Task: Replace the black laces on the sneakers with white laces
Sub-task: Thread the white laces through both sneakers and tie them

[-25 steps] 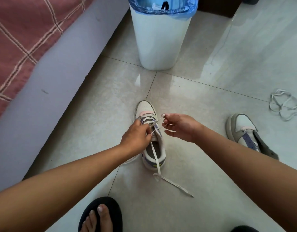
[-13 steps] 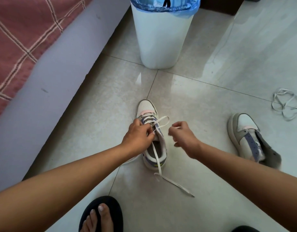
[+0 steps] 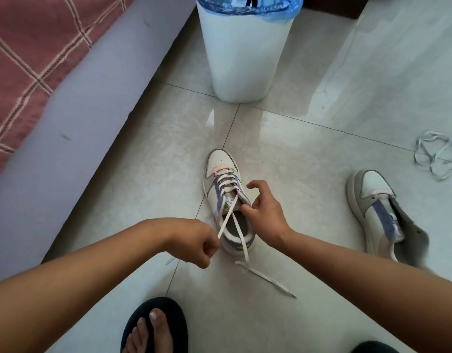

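Observation:
A white and purple sneaker (image 3: 221, 165) stands on the floor tiles, toe pointing away, threaded with a white lace (image 3: 228, 183). My left hand (image 3: 196, 244) is a fist at the sneaker's near left and grips one lace end, pulled taut from the upper eyelets. My right hand (image 3: 264, 212) grips the sneaker's right collar, index finger raised. The other lace end (image 3: 264, 277) trails loose over the heel onto the floor. A second sneaker (image 3: 372, 207) with no lace lies to the right, tongue flopped open.
A white waste bin (image 3: 245, 52) with a blue liner stands just beyond the sneaker. A loose pale lace (image 3: 435, 160) lies tangled at the right edge. A bed with a red checked cover (image 3: 28, 47) runs along the left. My foot in a dark slipper (image 3: 153, 327) is at the bottom.
My left hand has pulled back toward me from the eyelets, drawing the lace end taut. My right hand has dropped its lace loop and moved onto the sneaker's collar.

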`<control>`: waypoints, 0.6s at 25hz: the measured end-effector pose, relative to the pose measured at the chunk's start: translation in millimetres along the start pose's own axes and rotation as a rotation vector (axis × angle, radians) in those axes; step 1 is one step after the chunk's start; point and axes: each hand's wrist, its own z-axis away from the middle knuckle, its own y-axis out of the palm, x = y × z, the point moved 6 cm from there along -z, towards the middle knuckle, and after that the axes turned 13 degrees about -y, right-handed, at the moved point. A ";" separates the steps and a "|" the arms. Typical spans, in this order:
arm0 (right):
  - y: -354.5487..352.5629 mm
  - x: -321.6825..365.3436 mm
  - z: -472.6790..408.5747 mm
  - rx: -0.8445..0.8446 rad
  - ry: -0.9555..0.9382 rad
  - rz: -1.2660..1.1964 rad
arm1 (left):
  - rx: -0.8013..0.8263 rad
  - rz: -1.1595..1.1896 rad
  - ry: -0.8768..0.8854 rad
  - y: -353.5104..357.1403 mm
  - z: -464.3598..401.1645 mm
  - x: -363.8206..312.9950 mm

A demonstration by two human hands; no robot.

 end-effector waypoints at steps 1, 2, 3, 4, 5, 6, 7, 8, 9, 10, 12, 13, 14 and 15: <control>0.1 1.6 1.1 0.002 -0.039 0.037 | 0.005 0.013 -0.005 1.1 -1.7 -1.0; 0.7 2.5 2.0 0.003 -0.088 0.080 | 0.002 -0.036 -0.023 2.1 -3.8 -1.6; 1.5 3.6 2.9 0.006 -0.139 0.121 | -0.008 -0.126 -0.052 2.5 -5.8 -1.1; 2.0 4.3 3.5 0.010 -0.188 0.158 | -0.029 -0.232 -0.103 1.8 -8.3 1.8; 2.3 4.9 4.0 0.015 -0.224 0.189 | -0.056 -0.312 -0.160 -1.0 -9.2 6.2; 2.2 4.4 4.1 0.018 -0.243 0.208 | -0.097 -0.356 -0.221 -6.2 -10.6 12.8; 1.1 4.0 3.9 0.017 -0.245 0.219 | -0.157 -0.378 -0.288 -15.6 -10.0 20.9; -0.3 3.3 3.7 0.016 -0.238 0.225 | -0.253 -0.388 -0.343 -27.5 -10.5 30.6; -1.5 2.4 3.8 0.018 -0.232 0.233 | -0.366 -0.390 -0.376 -41.7 -8.8 39.4; -2.1 2.0 4.4 0.023 -0.234 0.243 | -0.476 -0.400 -0.383 -53.4 -6.2 48.0; -3.6 2.6 5.4 0.039 -0.250 0.266 | -0.731 -0.426 -0.318 -67.2 2.6 57.6; -4.3 2.7 5.3 0.041 -0.257 0.276 | -0.842 -0.448 -0.231 -67.9 8.5 56.0; -5.2 2.3 4.7 0.039 -0.266 0.289 | -0.900 -0.436 -0.155 -65.8 16.7 53.8; -5.8 2.5 3.9 0.038 -0.278 0.306 | -0.948 -0.436 -0.100 -61.4 20.3 53.1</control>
